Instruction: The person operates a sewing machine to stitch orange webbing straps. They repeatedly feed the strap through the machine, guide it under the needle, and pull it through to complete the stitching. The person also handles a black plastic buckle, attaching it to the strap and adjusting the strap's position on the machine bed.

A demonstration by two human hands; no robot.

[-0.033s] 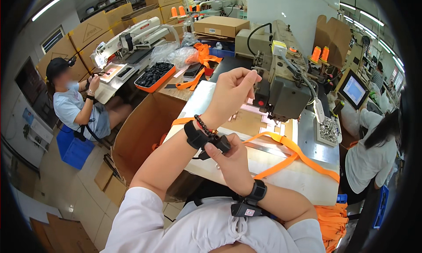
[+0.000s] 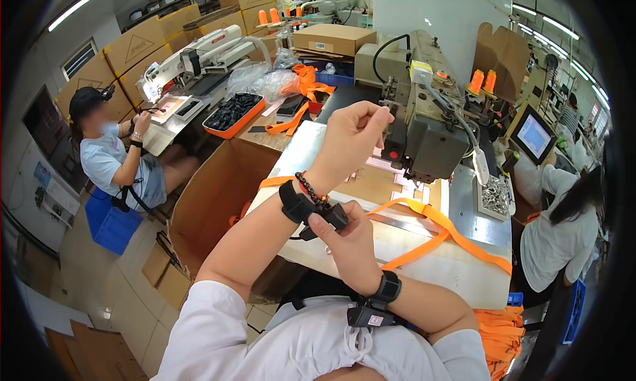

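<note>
My left hand (image 2: 354, 133) is raised over the table in front of the sewing machine head (image 2: 430, 139). Its fingers curl in towards the thumb, and nothing shows in them. A black strap and a beaded bracelet circle that wrist. On its inner side sits a small black box-shaped device (image 2: 333, 217), which my right hand (image 2: 351, 248) grips between thumb and fingers. My right wrist wears a similar black strap and device (image 2: 371, 315). Below and beyond my hands, an orange webbing strap (image 2: 430, 215) lies looped across the pale work plate (image 2: 424, 258).
A tray of small metal parts (image 2: 493, 199) stands at the right, near a screen (image 2: 532, 136). An open cardboard box (image 2: 199, 202) is at my left. Beyond it are an orange bin of black pieces (image 2: 233, 113) and a seated person (image 2: 122, 149). Another person (image 2: 560, 235) sits at right.
</note>
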